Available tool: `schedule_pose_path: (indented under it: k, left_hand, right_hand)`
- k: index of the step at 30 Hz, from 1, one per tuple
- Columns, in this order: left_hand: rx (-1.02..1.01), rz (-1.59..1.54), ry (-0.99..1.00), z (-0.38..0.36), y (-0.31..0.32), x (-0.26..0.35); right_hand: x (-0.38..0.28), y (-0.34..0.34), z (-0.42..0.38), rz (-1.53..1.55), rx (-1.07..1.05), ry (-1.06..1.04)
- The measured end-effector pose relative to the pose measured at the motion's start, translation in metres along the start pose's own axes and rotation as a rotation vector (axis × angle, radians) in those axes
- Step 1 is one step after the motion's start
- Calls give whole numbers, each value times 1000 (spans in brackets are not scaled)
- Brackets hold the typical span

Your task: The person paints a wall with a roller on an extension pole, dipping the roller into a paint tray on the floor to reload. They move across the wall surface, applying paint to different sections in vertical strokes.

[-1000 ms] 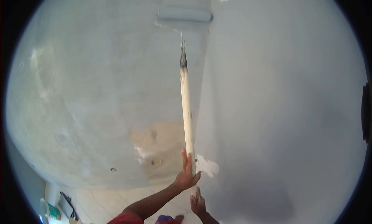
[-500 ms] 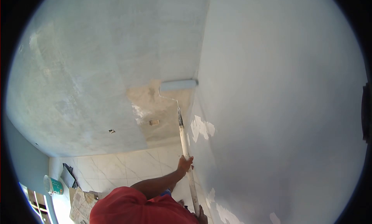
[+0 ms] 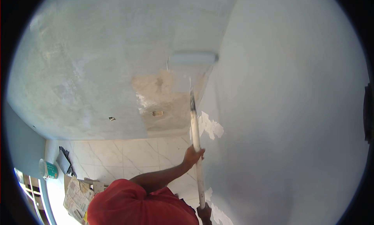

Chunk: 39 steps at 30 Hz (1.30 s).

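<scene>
The pole [image 3: 196, 147] is gripped mid-length by the closed left hand [image 3: 193, 155] and at its lower end by the right hand [image 3: 204, 212]. The roller [image 3: 193, 58] is pressed against the wall [image 3: 97, 69], beside the corner.

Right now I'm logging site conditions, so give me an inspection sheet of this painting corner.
Surface: left wall pale blue, with a bare beige patch by the corner; right wall has white chipped spots.
Job's things: paint roller on a long pole, pressed to the left wall above the patch.
Clutter: paint bucket and newspapers on the tiled floor.
Hands: left hand wrapped round mid-pole; right hand at the pole's lower end.
Cables: nothing seen.
Surroundings: room corner; red garment low in view.
</scene>
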<state>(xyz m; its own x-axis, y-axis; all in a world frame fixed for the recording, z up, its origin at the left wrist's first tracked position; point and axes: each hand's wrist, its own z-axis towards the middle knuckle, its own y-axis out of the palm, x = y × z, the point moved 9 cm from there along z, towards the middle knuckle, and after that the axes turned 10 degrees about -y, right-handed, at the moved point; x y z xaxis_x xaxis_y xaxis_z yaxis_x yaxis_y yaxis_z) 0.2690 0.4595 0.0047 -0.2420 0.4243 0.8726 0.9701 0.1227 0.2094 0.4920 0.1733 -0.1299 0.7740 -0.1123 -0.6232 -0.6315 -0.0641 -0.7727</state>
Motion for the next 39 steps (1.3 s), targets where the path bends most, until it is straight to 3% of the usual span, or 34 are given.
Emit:
schedule_pose_path:
  k: [2,3,5,8,12,19,22,26,30,34,36,39]
  left_hand:
    - [25,59,162,1,7,56]
    - [27,63,152,2,13,77]
    - [132,-114,249,1,12,115]
    - [177,-55,187,15,16,102]
    - [235,-10,158,20,19,38]
    - [363,-32,-286,49,6,-143]
    - [323,-72,-406,47,6,-164]
    - [277,-184,-337,32,12,-129]
    - [187,-240,-129,15,20,-44]
    - [124,-235,50,-1,12,40]
    - [90,-242,51,-3,9,55]
    - [173,-130,32,7,-5,23]
  right_hand:
    - [-24,-16,35,-12,69,-95]
    - [-32,-23,52,-11,119,-161]
    - [-48,-35,80,-1,118,-163]
    - [-41,-39,88,18,91,-146]
    - [2,-23,56,-30,-11,-85]
    - [69,-3,-31,-138,-167,187]
    - [67,-10,-42,-188,-177,231]
    - [54,-26,-37,-209,-115,211]
    - [29,-45,-7,-166,-12,89]
    - [-14,-57,30,-50,-48,7]
    - [-15,-47,34,-28,-66,1]
    - [-14,-27,24,16,-71,-4]
